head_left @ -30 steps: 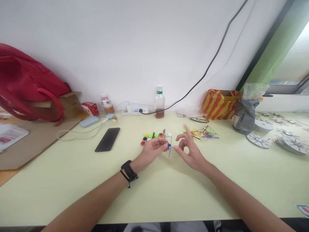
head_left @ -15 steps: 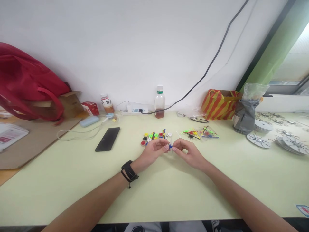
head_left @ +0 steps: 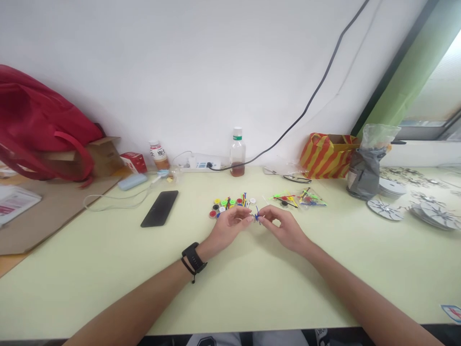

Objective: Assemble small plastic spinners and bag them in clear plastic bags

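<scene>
My left hand [head_left: 229,227] and my right hand [head_left: 283,227] meet over the middle of the pale green table [head_left: 108,269]. Between their pinched fingertips sits a small blue stick piece [head_left: 257,216]; both hands are closed on it. Just behind the hands lies a heap of small coloured discs and sticks [head_left: 230,203]. To the right of that heap, more coloured sticks lie in clear plastic bags [head_left: 300,199]. A black watch is on my left wrist.
A black phone [head_left: 160,207] lies left of the hands. Along the wall stand a bottle [head_left: 237,152], a power strip [head_left: 201,164], a small drink bottle [head_left: 158,154], a red bag [head_left: 39,129] and a striped bag [head_left: 329,154]. White paper discs [head_left: 414,206] lie far right.
My right hand, open and apart a second ago, has come in to the left hand and pinched the blue stick piece. The piece now sits tilted between both hands.
</scene>
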Demonstrator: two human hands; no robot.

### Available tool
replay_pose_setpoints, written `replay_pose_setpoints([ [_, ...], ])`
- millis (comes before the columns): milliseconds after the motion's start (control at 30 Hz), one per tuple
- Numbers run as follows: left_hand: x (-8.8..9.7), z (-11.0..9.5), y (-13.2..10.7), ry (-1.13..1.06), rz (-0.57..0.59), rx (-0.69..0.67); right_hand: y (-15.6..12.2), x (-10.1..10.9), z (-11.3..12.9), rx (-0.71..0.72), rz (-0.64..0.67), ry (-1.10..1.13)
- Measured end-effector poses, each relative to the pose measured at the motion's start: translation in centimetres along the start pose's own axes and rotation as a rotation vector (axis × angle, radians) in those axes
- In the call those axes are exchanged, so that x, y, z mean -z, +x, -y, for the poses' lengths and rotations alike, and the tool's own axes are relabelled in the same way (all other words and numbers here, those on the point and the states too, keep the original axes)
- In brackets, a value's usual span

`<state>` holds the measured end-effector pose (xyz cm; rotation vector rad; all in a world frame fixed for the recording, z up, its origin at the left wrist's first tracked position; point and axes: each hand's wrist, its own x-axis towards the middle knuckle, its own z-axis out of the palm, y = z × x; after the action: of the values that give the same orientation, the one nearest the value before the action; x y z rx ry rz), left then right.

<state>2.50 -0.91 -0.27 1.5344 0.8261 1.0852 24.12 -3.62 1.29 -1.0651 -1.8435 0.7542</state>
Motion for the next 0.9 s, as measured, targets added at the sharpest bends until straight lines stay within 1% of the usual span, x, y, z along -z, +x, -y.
replay_pose_setpoints([
  [100, 0.2, 0.5, 0.3, 0.078, -0.072, -0.031, 0.3, 1.1, -0.6, 0.076, -0.115, -0.115],
  [200, 0.4, 0.6, 0.4, 0.112, -0.114, -0.037, 0.6, 2.7, -1.2, 0.171, -0.252, -0.249],
  [267, 0.5, 0.6, 0.4, 0.131, -0.126, -0.036, 0.7, 3.7, -1.4, 0.183, -0.32, -0.305],
  [333, 0.4, 0.5, 0.3, 0.142, -0.128, -0.033, 0.8, 4.2, -1.6, 0.16, -0.353, -0.343],
  [367, 0.4, 0.5, 0.3, 0.145, -0.127, -0.033, 0.8, 4.2, -1.8, 0.144, -0.335, -0.357],
  [400, 0.3, 0.5, 0.2, 0.148, -0.126, -0.035, 0.7, 4.0, -1.9, 0.124, -0.278, -0.371],
  [500, 0.1, 0.4, 0.2, 0.173, -0.131, -0.057, 0.5, 3.1, -2.4, 0.021, 0.009, -0.436],
  [533, 0.1, 0.3, 0.2, 0.188, -0.14, -0.067, 0.5, 2.8, -2.5, -0.024, 0.088, -0.467],
  [567, 0.1, 0.2, 0.1, 0.206, -0.151, -0.077, 0.4, 2.6, -2.6, -0.064, 0.136, -0.498],
  [667, 0.0, -0.3, 0.0, 0.252, -0.177, -0.094, 0.3, 2.3, -2.4, -0.121, 0.172, -0.555],
  [767, -0.1, -0.5, -0.1, 0.273, -0.168, -0.099, 0.3, 2.4, -2.2, -0.1, 0.193, -0.59],
  [900, -0.1, -0.3, -0.1, 0.29, -0.159, -0.106, 0.4, 2.4, -2.2, -0.073, 0.192, -0.607],
])
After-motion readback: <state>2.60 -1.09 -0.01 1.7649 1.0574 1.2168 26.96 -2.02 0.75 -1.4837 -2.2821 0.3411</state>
